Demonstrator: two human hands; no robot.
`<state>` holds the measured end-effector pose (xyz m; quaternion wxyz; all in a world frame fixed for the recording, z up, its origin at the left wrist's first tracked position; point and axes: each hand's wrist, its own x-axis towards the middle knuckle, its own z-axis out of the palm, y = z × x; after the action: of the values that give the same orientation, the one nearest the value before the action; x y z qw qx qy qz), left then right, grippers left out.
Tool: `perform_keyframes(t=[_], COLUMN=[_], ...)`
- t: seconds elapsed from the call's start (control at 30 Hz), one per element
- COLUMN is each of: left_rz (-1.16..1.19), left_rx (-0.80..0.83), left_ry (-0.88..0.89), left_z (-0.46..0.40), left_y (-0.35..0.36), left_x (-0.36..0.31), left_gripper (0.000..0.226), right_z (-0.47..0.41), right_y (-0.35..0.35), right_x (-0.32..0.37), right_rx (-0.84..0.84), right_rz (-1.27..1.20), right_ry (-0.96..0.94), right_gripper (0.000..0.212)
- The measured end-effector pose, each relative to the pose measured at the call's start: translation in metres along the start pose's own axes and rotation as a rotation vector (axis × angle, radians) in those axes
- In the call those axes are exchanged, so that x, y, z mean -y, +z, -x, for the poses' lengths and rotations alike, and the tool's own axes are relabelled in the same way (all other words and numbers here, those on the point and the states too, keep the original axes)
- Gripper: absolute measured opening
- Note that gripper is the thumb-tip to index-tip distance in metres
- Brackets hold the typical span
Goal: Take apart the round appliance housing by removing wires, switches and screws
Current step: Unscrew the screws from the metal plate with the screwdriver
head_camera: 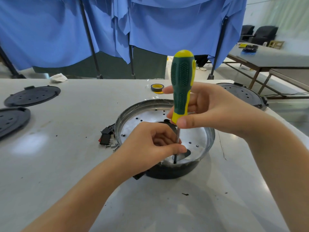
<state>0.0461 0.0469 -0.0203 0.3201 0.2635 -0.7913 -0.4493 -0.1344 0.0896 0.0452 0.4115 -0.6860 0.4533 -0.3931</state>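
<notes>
A: The fingers of the right hand [215, 111] curl round the lower part of the green and yellow screwdriver [182, 86], thumb in front of the handle, holding it upright. What about the other one?

B: The left hand [150, 143] has its fingers [160, 131] bent together, the thumb and fingertips pinching the metal shaft just under the right hand's grip.

A: And the round housing [207, 141]?

B: It sits on the grey table [75, 156] directly below both hands. Its silver perforated floor shows, and the screwdriver's tip goes down to it near a dark opening beside the left thumb. Whether a screw sits under the tip cannot be told.

A: Anything outside it?

B: Black switches [106, 135] and loose screws [112, 146] lie just left of the left hand, against the housing's wall. A tape roll [157, 88] lies beyond the fingers.
</notes>
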Motion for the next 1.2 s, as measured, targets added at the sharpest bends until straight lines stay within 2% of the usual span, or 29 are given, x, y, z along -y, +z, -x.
perform_keyframes(t=[0.13,0.2,0.33,0.4,0.47,0.57,0.7,0.8,0.9,1.0,1.07,1.13,1.2], left_rz=[-0.017,0.009,-0.003,-0.003,-0.010,0.006,-0.025,-0.015,-0.009,0.006,-0.014,-0.035,-0.024], left_rx=[0.067,0.032,-0.022,0.039,0.086,0.036,-0.045,0.044,0.105,0.023,-0.049,-0.060,-0.012], left_ry=[0.012,-0.007,-0.009,-0.003,0.012,0.010,0.016,0.034,0.038,0.027,0.033,0.035,0.036], left_z=[0.0021,0.0016,-0.0002,0.0010,0.0025,0.0016,-0.0009,0.0005,0.0025,0.0017,0.0008,0.0003,0.0007], left_y=[-0.0011,0.0000,0.0001,-0.0016,-0.0022,-0.0018,-0.0009,-0.0021,-0.0037,-0.0025,0.0001,0.0011,0.0003], left_x=[0.0009,0.0009,0.0003,0.0001,0.0006,0.0016,0.0032,0.0023,0.0028,0.0011,0.0007,0.0017,0.0015], left_gripper=[0.009,0.006,0.012,0.006,0.010,0.004,0.021,0.007,0.015,0.005,0.016,0.021,0.013], right_z=[0.0031,0.0031,-0.0027,-0.0012,0.0020,0.0018,-0.0047,-0.0022,0.0007,0.0010,-0.0007,-0.0022,-0.0025], right_y=[-0.0015,-0.0008,0.0030,0.0003,-0.0023,-0.0001,0.0055,0.0012,-0.0029,-0.0014,0.0022,0.0043,0.0031], right_x=[0.0016,0.0018,-0.0011,-0.0004,0.0017,0.0016,-0.0018,-0.0024,-0.0013,0.0001,-0.0001,-0.0009,-0.0014], right_rx=[0.075,0.083,-0.059,-0.029,0.043,0.056,-0.061,0.006,0.068,0.067,0.022,-0.019,-0.033], right_rz=[-0.054,-0.049,0.007,-0.028,-0.037,0.000,0.035,-0.021,-0.039,-0.042,-0.022,-0.032,-0.062], right_ry=[0.003,0.013,-0.027,-0.026,-0.006,0.020,-0.030,-0.037,-0.010,0.008,-0.007,-0.027,-0.030], right_gripper=[0.065,0.067,0.070,0.069,0.067,0.068,0.073,0.068,0.066,0.070,0.071,0.073,0.076])
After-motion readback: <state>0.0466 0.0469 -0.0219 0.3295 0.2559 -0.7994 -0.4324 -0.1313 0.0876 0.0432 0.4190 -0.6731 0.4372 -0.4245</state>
